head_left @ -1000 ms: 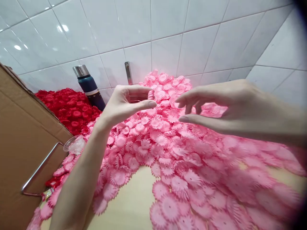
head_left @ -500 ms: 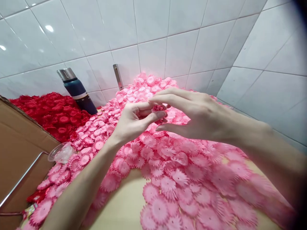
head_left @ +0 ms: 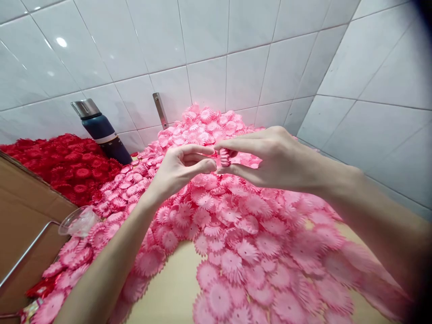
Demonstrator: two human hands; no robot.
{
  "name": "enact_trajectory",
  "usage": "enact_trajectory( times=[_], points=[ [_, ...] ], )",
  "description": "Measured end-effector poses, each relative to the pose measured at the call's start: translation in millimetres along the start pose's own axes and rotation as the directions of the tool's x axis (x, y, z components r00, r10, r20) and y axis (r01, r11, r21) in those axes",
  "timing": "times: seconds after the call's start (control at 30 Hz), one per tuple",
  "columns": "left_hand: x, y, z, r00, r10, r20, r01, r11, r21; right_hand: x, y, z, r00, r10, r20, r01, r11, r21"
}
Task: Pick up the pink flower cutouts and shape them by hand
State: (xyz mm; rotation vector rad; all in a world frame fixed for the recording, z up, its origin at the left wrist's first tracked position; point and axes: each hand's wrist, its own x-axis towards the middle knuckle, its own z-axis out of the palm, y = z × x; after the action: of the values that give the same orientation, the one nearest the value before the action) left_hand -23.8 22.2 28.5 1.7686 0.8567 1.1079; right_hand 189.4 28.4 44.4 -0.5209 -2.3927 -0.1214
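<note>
A small pink ruffled flower piece (head_left: 224, 157) is pinched between the thumb and fingers of my right hand (head_left: 276, 157), above the heap. Just left of it, my left hand (head_left: 184, 166) has its thumb and fingertips bent toward the piece, with a narrow gap between them and nothing visible inside. Beneath and around both hands spreads a large heap of pink scalloped discs (head_left: 232, 216), many with a small hole in the centre.
A blue bottle (head_left: 104, 132) with a steel cap leans by a red disc pile (head_left: 77, 166) at the left. Nearby are a cardboard box (head_left: 30, 211) and a clear plastic cup (head_left: 79, 221). A metal strip (head_left: 160, 110) rests against the tiled wall (head_left: 209, 40).
My left fingers have come off the pink piece, which my right hand now grips. The hands have drawn slightly apart at the fingertips. The whole view has shifted slightly.
</note>
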Motion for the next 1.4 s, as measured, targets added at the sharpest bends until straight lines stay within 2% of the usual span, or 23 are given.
enact_trajectory(
  times=[0.1, 0.2, 0.3, 0.4, 0.5, 0.67, 0.77, 0.83, 0.9, 1.03, 1.1, 1.2, 1.4],
  points=[
    [-1.2, -1.4, -0.8, 0.999, 0.05, 0.011, -0.051, 0.996, 0.068, 1.2, 0.3, -3.4, 0.994, 0.078, 0.08, -0.082, 0.996, 0.043],
    [-2.7, -2.5, 3.2, 0.979, 0.204, 0.016, -0.203, 0.963, 0.178, 1.1, 1.5, -4.4, 0.988, 0.108, 0.113, -0.119, 0.989, 0.09],
    [-2.8, -3.6, 8.0, 0.915, 0.399, 0.052, -0.39, 0.846, 0.365, 0.5, 2.7, -2.9, 0.979, 0.125, 0.161, -0.149, 0.977, 0.152],
    [-2.1, -4.3, 9.3, 0.84, 0.532, 0.109, -0.501, 0.683, 0.532, 1.3, 2.0, -0.2, 0.969, 0.154, 0.192, -0.196, 0.954, 0.226],
    [-2.0, -4.7, 7.1, 0.791, 0.589, 0.169, -0.557, 0.577, 0.597, 3.5, 0.4, 1.3, 0.955, 0.229, 0.188, -0.278, 0.912, 0.302],
    [-1.2, -11.5, 3.2, 0.769, 0.583, 0.262, -0.576, 0.454, 0.68, 3.9, 2.6, -3.6, 0.925, 0.226, 0.305, -0.325, 0.887, 0.329],
    [0.6, -18.8, 2.7, 0.739, 0.605, 0.296, -0.606, 0.406, 0.685, 0.2, 9.3, -8.4, 0.892, 0.281, 0.353, -0.392, 0.871, 0.296],
    [1.6, -22.7, 3.1, 0.72, 0.63, 0.29, -0.617, 0.39, 0.684, -2.4, 13.7, -10.7, 0.872, 0.332, 0.361, -0.443, 0.848, 0.29],
    [1.8, -24.9, 4.2, 0.718, 0.641, 0.272, -0.612, 0.395, 0.685, -3.8, 15.8, -12.1, 0.87, 0.336, 0.36, -0.447, 0.845, 0.293],
    [1.3, -25.7, 7.3, 0.746, 0.621, 0.241, -0.589, 0.445, 0.675, -2.0, 11.4, -13.1, 0.878, 0.295, 0.378, -0.418, 0.857, 0.303],
    [1.6, -25.6, 8.1, 0.757, 0.608, 0.238, -0.586, 0.474, 0.657, -0.5, 7.8, -12.6, 0.859, 0.325, 0.397, -0.455, 0.839, 0.298],
    [2.7, -25.8, 7.6, 0.748, 0.617, 0.244, -0.606, 0.485, 0.631, 0.0, 5.7, -10.7, 0.836, 0.354, 0.418, -0.489, 0.827, 0.277],
    [3.6, -24.5, 5.8, 0.749, 0.611, 0.255, -0.612, 0.491, 0.621, -2.6, 10.8, -6.9, 0.841, 0.266, 0.472, -0.416, 0.875, 0.249]
  ],
)
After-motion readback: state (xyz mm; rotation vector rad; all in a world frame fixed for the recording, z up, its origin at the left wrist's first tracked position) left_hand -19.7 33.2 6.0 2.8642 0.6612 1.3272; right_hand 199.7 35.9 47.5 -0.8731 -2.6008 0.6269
